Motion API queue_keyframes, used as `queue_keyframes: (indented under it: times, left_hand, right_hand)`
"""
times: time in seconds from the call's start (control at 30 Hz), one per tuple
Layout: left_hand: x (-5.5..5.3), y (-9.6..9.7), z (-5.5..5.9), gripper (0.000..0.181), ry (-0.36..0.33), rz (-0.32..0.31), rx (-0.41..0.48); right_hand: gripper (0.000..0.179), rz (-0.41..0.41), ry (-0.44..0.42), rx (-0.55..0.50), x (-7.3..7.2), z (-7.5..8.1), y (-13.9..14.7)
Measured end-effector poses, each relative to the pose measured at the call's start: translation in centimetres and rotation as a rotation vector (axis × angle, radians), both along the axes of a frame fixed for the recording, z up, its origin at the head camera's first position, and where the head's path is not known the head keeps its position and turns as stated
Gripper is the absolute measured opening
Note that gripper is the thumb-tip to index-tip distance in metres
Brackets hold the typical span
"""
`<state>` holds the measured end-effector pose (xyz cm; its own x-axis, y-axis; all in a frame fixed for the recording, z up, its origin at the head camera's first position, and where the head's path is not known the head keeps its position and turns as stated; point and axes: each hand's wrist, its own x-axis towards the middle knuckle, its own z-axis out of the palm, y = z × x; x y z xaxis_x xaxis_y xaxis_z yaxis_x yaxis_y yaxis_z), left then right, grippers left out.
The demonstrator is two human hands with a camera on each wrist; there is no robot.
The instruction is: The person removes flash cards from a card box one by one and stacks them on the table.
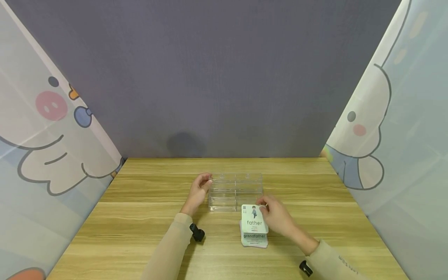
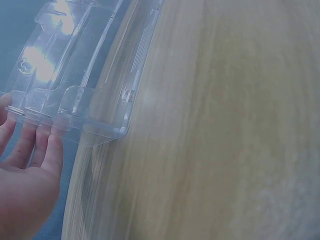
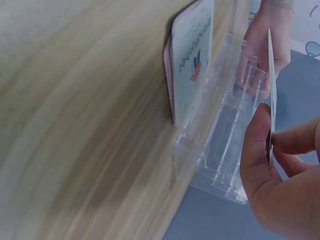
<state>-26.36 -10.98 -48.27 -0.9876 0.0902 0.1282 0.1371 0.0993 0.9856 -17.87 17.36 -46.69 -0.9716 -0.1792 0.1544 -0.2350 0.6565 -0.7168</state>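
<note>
A clear plastic tiered rack (image 1: 222, 202) with two columns of compartments stands on the table. My left hand (image 1: 197, 195) holds it by its left side, and in the left wrist view several fingertips lie along the rack's side wall (image 2: 75, 102). Between thumb and fingers, my right hand (image 1: 278, 218) pinches a white card (image 1: 250, 217) marked "father", with a small figure printed on it. Seen from the right wrist, this card (image 3: 272, 75) is edge-on. Below it a small stack of cards (image 1: 254, 242) lies on the table, "grandfather" on top and partly covered in the head view.
The wood-grain table (image 1: 140, 217) runs back to a grey panel (image 1: 224, 97). Cartoon-printed curtains (image 1: 42, 155) flank it on both sides. A black wrist device (image 1: 197, 232) sits at the left sleeve, another (image 1: 306, 268) by the right sleeve.
</note>
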Motion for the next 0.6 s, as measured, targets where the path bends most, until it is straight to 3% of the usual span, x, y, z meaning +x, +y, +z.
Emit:
queue_keyframes:
  times: [0.47, 0.6]
  left_hand:
    - [0.1, 0.2, 0.1, 0.032, 0.010, 0.018, -0.003]
    - [-0.5, 0.0, -0.7, 0.033, -0.002, 0.011, -0.010]
  right_hand:
    - [0.020, 0.015, -0.037, 0.006, 0.4, -1.2, 0.0]
    - [0.021, 0.026, -0.046, 0.002, 0.5, -1.5, 0.0]
